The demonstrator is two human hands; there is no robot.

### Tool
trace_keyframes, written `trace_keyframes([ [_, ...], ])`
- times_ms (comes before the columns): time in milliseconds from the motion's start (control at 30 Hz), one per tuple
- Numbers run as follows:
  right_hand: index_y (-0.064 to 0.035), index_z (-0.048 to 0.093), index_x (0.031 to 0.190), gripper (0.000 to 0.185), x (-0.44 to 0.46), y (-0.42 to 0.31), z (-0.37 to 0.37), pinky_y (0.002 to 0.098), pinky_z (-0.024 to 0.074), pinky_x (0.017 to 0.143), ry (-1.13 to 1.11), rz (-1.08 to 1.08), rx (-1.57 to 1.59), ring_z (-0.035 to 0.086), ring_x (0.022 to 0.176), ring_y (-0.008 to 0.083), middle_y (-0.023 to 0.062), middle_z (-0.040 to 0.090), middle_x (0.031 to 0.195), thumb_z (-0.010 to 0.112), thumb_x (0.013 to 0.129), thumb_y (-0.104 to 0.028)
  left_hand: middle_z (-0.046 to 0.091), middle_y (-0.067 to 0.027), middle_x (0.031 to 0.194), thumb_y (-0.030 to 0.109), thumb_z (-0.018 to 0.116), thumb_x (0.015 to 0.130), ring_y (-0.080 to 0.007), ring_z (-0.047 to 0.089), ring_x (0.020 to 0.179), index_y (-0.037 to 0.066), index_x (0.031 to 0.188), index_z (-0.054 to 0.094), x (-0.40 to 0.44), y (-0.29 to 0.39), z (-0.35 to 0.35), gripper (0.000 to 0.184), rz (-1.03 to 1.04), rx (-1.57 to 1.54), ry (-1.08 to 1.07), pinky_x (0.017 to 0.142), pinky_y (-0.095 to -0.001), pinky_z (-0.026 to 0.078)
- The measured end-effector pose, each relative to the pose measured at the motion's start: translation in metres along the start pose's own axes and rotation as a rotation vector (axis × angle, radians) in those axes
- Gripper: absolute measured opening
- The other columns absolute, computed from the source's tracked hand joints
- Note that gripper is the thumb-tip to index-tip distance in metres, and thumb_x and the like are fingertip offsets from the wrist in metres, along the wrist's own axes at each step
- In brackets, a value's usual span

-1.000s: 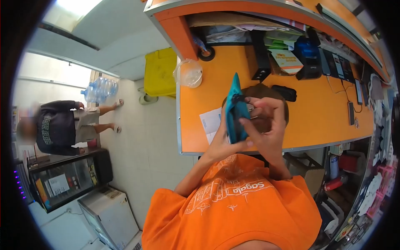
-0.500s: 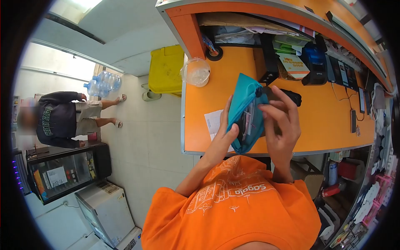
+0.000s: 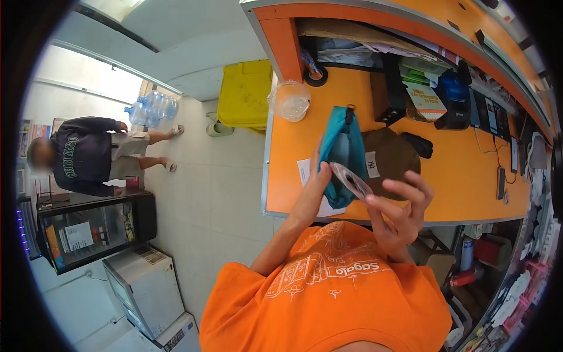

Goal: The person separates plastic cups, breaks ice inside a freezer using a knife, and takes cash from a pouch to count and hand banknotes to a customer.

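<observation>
My left hand (image 3: 312, 192) is closed on the teal zip pouch (image 3: 336, 138), which gapes open above the orange desk (image 3: 293, 149). With its thumb and index finger, my right hand (image 3: 402, 216) grips the end of a small clear packet (image 3: 352, 183) at the pouch's mouth. Something dark shows inside the packet, too small to name. The packet's other end lies by my left thumb. Behind the pouch, a brown cloth item (image 3: 400, 154) with a pale label, perhaps a cap, rests on the desk. White paper (image 3: 304, 170) is partly hidden behind my left hand.
A clear plastic tub (image 3: 291, 102) stands near the desk's left edge. A black box (image 3: 387, 97) and a dark object (image 3: 419, 145) sit farther right. Beyond the desk are a yellow bin (image 3: 243, 94), water bottles (image 3: 152, 110) and a standing person (image 3: 88, 152).
The clear packet has come partly out of the pouch in my right fingers. The pouch has turned and opened wider, and the brown cloth item is now visible. The view has shifted slightly.
</observation>
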State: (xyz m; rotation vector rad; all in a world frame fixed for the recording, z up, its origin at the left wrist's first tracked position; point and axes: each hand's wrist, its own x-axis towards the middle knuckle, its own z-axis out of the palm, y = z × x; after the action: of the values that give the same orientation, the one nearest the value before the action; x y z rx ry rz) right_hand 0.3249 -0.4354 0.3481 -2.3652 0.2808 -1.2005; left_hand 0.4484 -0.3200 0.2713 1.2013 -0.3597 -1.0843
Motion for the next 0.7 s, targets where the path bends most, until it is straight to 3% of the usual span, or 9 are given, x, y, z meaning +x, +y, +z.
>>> trace_keyframes([
  [100, -0.0046, 0.058, 0.086, 0.022, -0.014, 0.008, 0.001, 0.0301, 0.0462, 0.072, 0.072, 0.099, 0.251, 0.055, 0.086, 0.0253, 0.0111, 0.057, 0.099, 0.069, 0.069, 0.003, 0.01, -0.0129, 0.146, 0.063, 0.03, 0.087, -0.0259, 0.008, 0.135, 0.005, 0.142, 0.006, 0.003, -0.009, -0.01, 0.083, -0.01, 0.005, 0.026, 0.109, -0.0357, 0.009],
  [167, -0.0016, 0.055, 0.088, 0.02, -0.02, 0.009, 0.003, 0.0275, 0.0473, 0.067, 0.149, 0.228, 0.334, 0.056, 0.078, 0.0215, 0.0133, 0.056, 0.096, 0.066, 0.072, 0.006, 0.034, -0.0103, 0.135, 0.055, 0.032, 0.091, -0.021, 0.032, 0.125, 0.005, 0.137, 0.024, -0.002, -0.009, -0.008, 0.069, -0.084, -0.103, 0.107, 0.104, -0.0344, 0.025],
  [300, 0.0004, 0.053, 0.088, 0.015, -0.02, 0.017, 0.009, 0.0246, 0.0466, 0.068, 0.267, 0.298, 0.364, 0.054, 0.079, 0.0156, 0.0139, 0.053, 0.094, 0.061, 0.078, 0.006, 0.018, -0.0251, 0.137, 0.055, 0.044, 0.086, -0.038, 0.019, 0.127, 0.003, 0.141, 0.005, 0.002, -0.027, -0.022, 0.085, 0.017, 0.568, 0.284, 0.104, -0.0465, 0.017],
  [467, 0.0001, 0.052, 0.09, 0.013, -0.017, 0.018, 0.01, 0.0201, 0.0448, 0.07, 0.251, 0.528, 0.557, 0.051, 0.083, 0.0103, 0.0113, 0.051, 0.097, 0.06, 0.08, 0.004, 0.012, -0.0303, 0.135, 0.052, 0.061, 0.076, -0.0448, 0.016, 0.125, 0.0, 0.14, 0.003, 0.003, -0.049, -0.032, 0.101, 0.078, 1.138, 0.437, 0.101, -0.0513, 0.017],
  [700, 0.0, 0.052, 0.092, 0.014, -0.014, 0.02, 0.015, 0.0207, 0.0433, 0.074, 0.209, 0.587, 0.705, 0.05, 0.087, 0.0113, 0.0107, 0.049, 0.099, 0.06, 0.081, 0.003, 0.013, -0.0246, 0.138, 0.039, 0.079, 0.06, -0.0413, 0.015, 0.128, 0.001, 0.139, 0.005, -0.005, -0.008, 0.008, 0.115, 0.38, 1.039, 0.277, 0.103, -0.0499, 0.016],
])
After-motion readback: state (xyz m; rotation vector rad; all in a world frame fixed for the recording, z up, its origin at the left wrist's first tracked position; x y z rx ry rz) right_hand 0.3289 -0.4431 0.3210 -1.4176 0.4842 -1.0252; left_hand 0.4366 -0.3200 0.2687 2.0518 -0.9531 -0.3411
